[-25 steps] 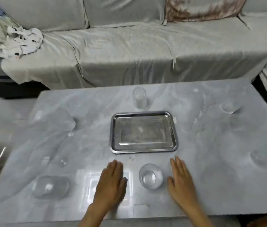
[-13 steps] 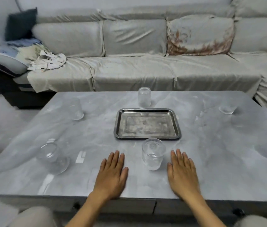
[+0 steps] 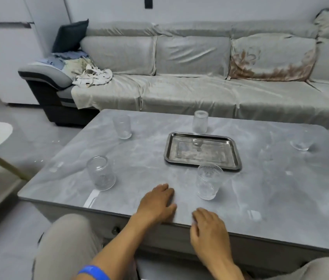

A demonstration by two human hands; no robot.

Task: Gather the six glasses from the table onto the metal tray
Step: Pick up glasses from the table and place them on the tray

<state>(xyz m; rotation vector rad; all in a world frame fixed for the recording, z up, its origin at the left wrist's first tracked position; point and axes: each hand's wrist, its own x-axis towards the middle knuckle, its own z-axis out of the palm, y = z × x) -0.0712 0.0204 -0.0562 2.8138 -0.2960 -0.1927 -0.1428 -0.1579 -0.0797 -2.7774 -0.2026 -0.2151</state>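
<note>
Both my hands have slid back toward me since a moment ago: my left hand (image 3: 156,203) lies flat and empty on the table (image 3: 280,199), my right hand (image 3: 208,225) loosely curled over its near edge, holding nothing. Between them and the metal tray (image 3: 201,151) stands a ribbed glass (image 3: 209,181), upright, mouth up, just beside the tray's near rim. The tray's long axis runs left-right. Another glass (image 3: 200,121) stands behind it; two glasses (image 3: 101,172) (image 3: 122,126) stand left, one glass (image 3: 301,142) right. A sofa (image 3: 189,77) sits beyond.
</note>
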